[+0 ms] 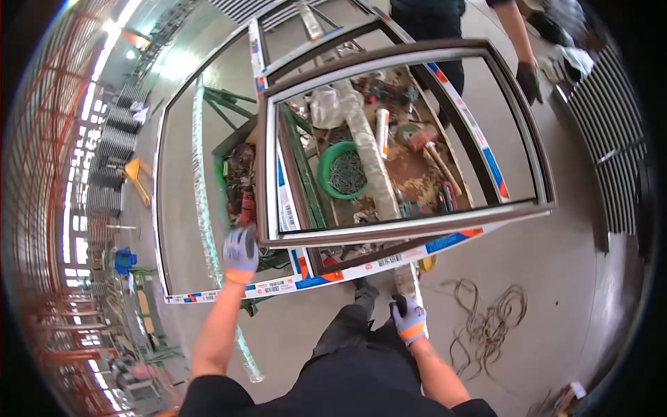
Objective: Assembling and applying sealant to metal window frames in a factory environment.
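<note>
A brown window sash (pixel 410 235) with a pale inner edge lies tilted over a larger window frame (pixel 333 278) covered in printed protective tape. At the sash's near left corner, my left hand (pixel 241 255), in a grey glove with an orange cuff, is closed on its edge. My right hand (pixel 408 318), gloved alike, is held low in front of my body, beside the near end of a wrapped support bar (pixel 408 279). Its fingers are curled in; whatever they may hold is hidden.
Below the sash, a bench tray carries a green bowl of screws (pixel 345 171), a hammer (pixel 439 161) and a white tube (pixel 383 132). Across the frame stands a co-worker, one dark-gloved hand (pixel 529 82) hanging down. Rope (pixel 490 323) lies coiled on the floor at right.
</note>
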Motion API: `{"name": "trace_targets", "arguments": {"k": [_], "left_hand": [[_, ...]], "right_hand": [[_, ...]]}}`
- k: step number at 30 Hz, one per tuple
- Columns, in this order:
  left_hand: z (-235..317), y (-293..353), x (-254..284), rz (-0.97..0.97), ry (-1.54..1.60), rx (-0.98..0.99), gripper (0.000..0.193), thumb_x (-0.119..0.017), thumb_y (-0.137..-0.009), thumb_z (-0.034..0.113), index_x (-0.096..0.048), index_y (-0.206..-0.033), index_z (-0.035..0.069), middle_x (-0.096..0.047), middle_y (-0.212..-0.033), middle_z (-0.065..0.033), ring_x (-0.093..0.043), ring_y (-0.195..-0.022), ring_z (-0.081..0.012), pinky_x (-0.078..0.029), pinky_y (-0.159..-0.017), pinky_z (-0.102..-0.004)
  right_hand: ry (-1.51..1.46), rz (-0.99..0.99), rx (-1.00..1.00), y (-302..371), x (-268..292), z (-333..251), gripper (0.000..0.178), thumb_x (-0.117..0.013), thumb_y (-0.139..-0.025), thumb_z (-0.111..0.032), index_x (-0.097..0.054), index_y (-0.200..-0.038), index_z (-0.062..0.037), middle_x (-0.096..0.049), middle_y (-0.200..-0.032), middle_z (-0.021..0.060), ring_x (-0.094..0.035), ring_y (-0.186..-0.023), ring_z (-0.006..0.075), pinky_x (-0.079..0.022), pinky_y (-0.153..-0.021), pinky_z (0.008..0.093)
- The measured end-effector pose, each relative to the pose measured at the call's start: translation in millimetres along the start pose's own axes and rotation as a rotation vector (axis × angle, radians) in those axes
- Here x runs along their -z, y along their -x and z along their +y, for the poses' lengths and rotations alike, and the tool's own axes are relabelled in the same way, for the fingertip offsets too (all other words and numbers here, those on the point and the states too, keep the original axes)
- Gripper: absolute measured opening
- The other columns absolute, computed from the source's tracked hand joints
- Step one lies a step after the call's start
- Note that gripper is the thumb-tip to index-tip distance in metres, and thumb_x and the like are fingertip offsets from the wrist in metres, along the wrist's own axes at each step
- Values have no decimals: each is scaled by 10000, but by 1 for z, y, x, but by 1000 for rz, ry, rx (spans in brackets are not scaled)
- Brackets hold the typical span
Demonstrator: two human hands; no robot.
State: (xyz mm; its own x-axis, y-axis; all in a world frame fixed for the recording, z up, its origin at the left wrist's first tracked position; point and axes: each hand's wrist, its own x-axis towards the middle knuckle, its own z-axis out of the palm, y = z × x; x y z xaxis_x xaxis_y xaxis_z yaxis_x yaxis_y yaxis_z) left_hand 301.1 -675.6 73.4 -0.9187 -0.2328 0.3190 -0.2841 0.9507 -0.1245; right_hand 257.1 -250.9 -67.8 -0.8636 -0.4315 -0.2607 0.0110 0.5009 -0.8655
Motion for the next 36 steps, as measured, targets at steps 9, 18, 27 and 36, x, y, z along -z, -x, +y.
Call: {"name": "trace_targets", "arguments": {"k": [9,18,27,36], "left_hand": [[-102,-161,-89,-394,-359,-875,341,-505,-802,144,-564,-1136,124,-508,-1232,-140,-426,-1234,-325,-299,-1068,-463],[-94,-173,-124,-387,-86,-1266,226,-583,-783,253,-591,-978,140,-572,-964,-67,-547,-1013,-268,-360,-998,-438],[32,-128,-11,-514,148,-1287,337,-677,-706,292,-575,-962,98,-583,-913,-61,-585,-887,-255,-450,-829,-368],[118,-103,84,-484,354,-1149,333,-655,-686,277,-585,-949,86,-580,-931,-83,-580,-912,-279,-456,-831,-381]], "right_hand": [[91,152,-99,-2,-22,-9,192,-617,-824,-136,-662,-1005,-90,-677,-909,161,-659,-853,319,-516,-751,391],[-137,419,-354,-1,-63,30,241,-627,-836,-177,-655,-1045,-61,-689,-875,138,-668,-802,268,-518,-749,368],[-872,376,-247,-19,-36,-50,196,-548,-880,-114,-613,-1017,10,-649,-777,122,-630,-599,185,-497,-506,267],[-966,-165,89,-42,9,-94,441,-529,-948,-338,-535,-1219,10,-618,-1123,98,-595,-1002,184,-479,-884,297]]}}
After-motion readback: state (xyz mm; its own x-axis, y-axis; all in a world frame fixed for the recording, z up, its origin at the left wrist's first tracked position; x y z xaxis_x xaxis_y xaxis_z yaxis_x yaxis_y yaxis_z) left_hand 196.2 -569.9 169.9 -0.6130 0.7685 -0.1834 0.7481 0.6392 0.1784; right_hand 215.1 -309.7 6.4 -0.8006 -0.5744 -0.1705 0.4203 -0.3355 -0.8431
